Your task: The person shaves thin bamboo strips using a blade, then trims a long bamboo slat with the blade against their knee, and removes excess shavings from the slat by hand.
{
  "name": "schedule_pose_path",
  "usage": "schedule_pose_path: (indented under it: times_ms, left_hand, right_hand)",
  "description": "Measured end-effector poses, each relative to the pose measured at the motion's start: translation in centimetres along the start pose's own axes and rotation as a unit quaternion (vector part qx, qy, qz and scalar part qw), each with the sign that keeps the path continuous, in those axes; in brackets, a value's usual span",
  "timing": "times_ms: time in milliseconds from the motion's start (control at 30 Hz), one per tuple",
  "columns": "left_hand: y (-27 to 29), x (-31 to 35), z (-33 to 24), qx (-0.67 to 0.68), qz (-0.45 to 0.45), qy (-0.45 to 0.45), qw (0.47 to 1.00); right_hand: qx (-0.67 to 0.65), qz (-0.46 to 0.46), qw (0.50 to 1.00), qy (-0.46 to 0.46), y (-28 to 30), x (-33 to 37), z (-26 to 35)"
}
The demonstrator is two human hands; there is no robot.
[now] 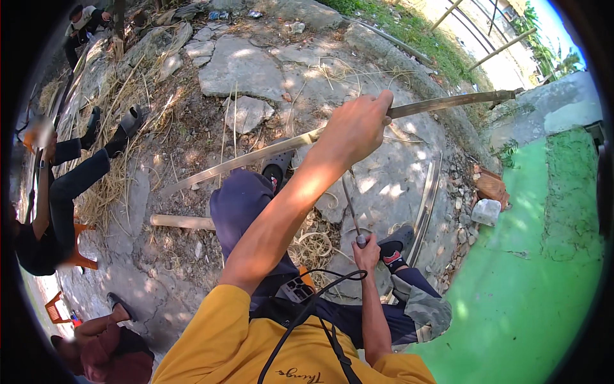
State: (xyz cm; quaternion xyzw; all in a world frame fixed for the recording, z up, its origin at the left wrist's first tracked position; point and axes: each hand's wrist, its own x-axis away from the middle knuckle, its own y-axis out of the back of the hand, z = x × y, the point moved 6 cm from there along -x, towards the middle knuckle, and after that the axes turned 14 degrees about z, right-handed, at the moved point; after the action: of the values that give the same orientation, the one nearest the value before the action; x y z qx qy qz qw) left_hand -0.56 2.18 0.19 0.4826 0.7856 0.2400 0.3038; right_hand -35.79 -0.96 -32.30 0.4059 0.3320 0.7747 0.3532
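Note:
My left hand [358, 125] is closed round a long split bamboo strip [249, 155], held out across the front of me. One end of the strip reaches over the ground to the left; its darker end stretches to the upper right. Lower down, between my knees, my right hand [366, 254] grips a knife by its handle. The narrow knife blade [351, 203] points up and away from me, its tip close below my left wrist. Thin curled shavings [311, 248] lie on the ground beside my right hand.
A round bamboo pole [182, 221] lies left of my knee. More long strips [427, 205] rest by my right foot. A green-painted wall [511, 288], a white block [486, 212] and broken brick [490, 185] are at right. Seated people [96, 173] are at left, near dry fibres.

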Motion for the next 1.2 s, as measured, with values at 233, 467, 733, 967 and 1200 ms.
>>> schedule_pose_path:
  times_ms: [233,467,733,967,1200]
  left_hand:
    - [-0.8,0.1,-0.1,-0.027,0.023,-0.002,0.999]
    - [0.1,-0.5,-2.0,-0.022,-0.045,-0.055,0.997]
    - [0.9,2.0,-6.5,-0.065,-0.051,-0.135,0.987]
    - [2.2,3.2,-8.3,-0.034,-0.049,-0.111,0.992]
    - [4.3,6.4,-11.4,0.123,-0.001,-0.089,0.988]
  right_hand:
    - [0.12,0.031,0.99,0.063,2.3,-0.9,-0.2]
    - [0.151,0.124,0.979,0.061,2.2,5.5,-0.6]
    - [-0.014,0.02,0.998,0.054,8.0,13.5,0.1]
    - [-0.316,-0.092,0.933,0.143,13.5,13.1,0.9]
    - [-0.483,-0.149,0.828,0.243,21.4,17.1,5.3]
